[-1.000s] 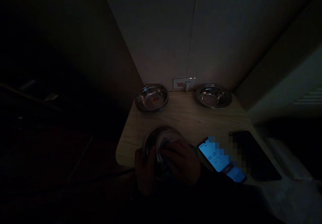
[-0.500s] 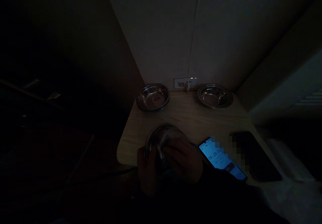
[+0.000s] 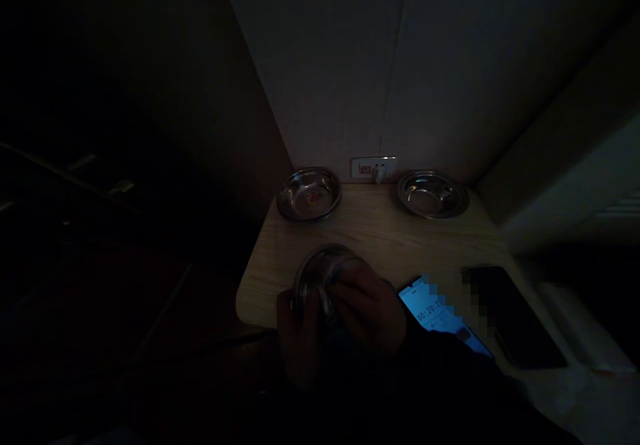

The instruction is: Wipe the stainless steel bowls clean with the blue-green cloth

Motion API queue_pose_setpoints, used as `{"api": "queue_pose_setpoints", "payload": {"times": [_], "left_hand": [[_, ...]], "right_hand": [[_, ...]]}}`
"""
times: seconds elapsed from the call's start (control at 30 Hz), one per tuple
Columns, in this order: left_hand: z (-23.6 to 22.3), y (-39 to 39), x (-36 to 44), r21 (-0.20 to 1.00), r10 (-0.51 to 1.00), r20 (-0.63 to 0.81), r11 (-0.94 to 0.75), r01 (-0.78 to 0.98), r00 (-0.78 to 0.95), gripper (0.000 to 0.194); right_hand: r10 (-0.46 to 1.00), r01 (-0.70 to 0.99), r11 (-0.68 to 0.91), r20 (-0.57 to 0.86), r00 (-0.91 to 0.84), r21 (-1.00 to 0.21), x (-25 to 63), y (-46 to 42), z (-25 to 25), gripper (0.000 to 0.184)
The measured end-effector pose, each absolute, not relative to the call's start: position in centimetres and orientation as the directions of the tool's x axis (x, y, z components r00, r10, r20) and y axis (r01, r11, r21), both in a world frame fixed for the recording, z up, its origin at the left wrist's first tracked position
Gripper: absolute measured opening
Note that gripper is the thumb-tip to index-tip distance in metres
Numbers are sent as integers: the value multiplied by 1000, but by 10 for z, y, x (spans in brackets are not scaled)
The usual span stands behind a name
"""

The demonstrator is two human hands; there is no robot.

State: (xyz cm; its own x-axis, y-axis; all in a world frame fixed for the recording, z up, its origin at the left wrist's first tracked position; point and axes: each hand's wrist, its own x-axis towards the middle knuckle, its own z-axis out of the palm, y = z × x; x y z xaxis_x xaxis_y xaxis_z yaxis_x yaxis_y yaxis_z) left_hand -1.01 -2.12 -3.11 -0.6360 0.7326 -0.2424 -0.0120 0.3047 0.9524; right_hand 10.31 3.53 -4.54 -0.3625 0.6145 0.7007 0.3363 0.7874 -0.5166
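A shiny metal bowl (image 3: 311, 273) is tilted near the front of the small wooden table (image 3: 373, 228). My left hand (image 3: 300, 341) grips its near left rim, thumb inside and fingers round the outside. Bunched in my right hand (image 3: 371, 311) is a cloth (image 3: 327, 302), pressed against the bowl's inner wall. The fingers of that hand are closed, and much of the cloth is hidden beneath them. Poor light blurs the details.
Metal bowls (image 3: 309, 195), apparently stacked, sit at the back left; more metal dishes (image 3: 433, 195) stand at the back right. A lit phone (image 3: 433, 315) showing a timer lies beside a dark phone-like slab (image 3: 520, 321). Behind is a wall socket (image 3: 374, 167).
My right hand has shifted slightly within the bowl, cloth still in it. My left hand keeps its hold on the rim. The whole view has drifted a little, moving things rightward.
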Motion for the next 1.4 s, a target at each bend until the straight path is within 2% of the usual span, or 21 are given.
{"api": "queue_pose_setpoints", "payload": {"times": [0.1, 0.23, 0.37, 0.5, 0.63, 0.77, 0.9, 1.03, 1.17, 1.27, 1.4], "left_hand": [[-38, -23, -10, 951, 715, -230, 308, 3, -660, 27], [-37, -25, -8, 955, 710, -195, 293, 32, -676, 24], [-33, -25, -9, 946, 694, -175, 315, 76, -698, 27], [-34, -25, -11, 945, 707, -148, 307, 112, -692, 26], [-37, -26, -11, 954, 710, -141, 285, 98, -690, 21], [-42, -27, -10, 956, 720, -162, 283, 72, -675, 23], [-46, -28, -12, 957, 701, -171, 285, 53, -692, 26], [-51, -26, -17, 951, 701, -180, 302, 59, -690, 25], [-60, -25, -21, 930, 673, -186, 355, 92, -716, 25], [-68, -30, -27, 912, 710, -140, 363, 188, -690, 25], [-73, -37, -38, 868, 801, -119, 371, 329, -587, 35]], "right_hand": [[647, 370, 758, 694, -316, -538, 102, 37, -46, 20], [595, 335, 802, 714, -370, -495, 103, 41, -47, 18], [663, 409, 737, 693, -283, -538, 102, 39, -47, 17], [577, 333, 814, 728, -371, -476, 99, 30, -46, 15], [645, 378, 755, 707, -289, -535, 98, 32, -46, 16], [597, 329, 801, 710, -374, -501, 102, 37, -48, 16], [680, 410, 722, 681, -272, -558, 101, 35, -49, 19], [608, 335, 793, 691, -390, -509, 99, 32, -55, 18], [757, 420, 644, 612, -231, -639, 107, 53, -68, 15], [838, 424, 530, 531, -127, -734, 116, 63, -78, 14], [849, 422, 507, 519, -95, -751, 122, 58, -85, 13]]}}
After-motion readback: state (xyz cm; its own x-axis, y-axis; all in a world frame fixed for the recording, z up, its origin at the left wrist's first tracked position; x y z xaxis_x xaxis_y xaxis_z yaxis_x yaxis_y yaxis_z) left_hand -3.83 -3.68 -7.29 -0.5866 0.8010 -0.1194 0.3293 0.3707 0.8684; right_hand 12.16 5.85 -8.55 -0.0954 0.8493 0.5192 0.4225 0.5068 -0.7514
